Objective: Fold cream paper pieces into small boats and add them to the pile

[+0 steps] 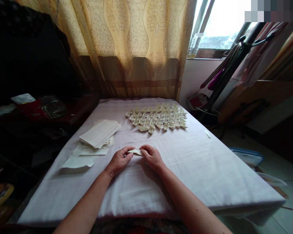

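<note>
Between my two hands is a small folded piece of paper [136, 152], cream-coloured and held just above the table. My left hand [119, 159] pinches its left end, thumb toward me. At the right end, the thumb and fingers of my right hand [151, 156] are closed on the same paper. Beyond my hands, several folded paper boats [158, 117] stand close together in rows. A stack of flat paper sheets [100, 133] lies to the left of my left hand, with a loose sheet [78, 161] at its near side.
A white cloth covers the table [205, 175]. A small white scrap [207, 133] lies near its right edge. Behind the table hangs a yellow curtain [136, 39]. A dark coat stand [231, 68] leans into view at the right, and a red packet [31, 107] sits at the left.
</note>
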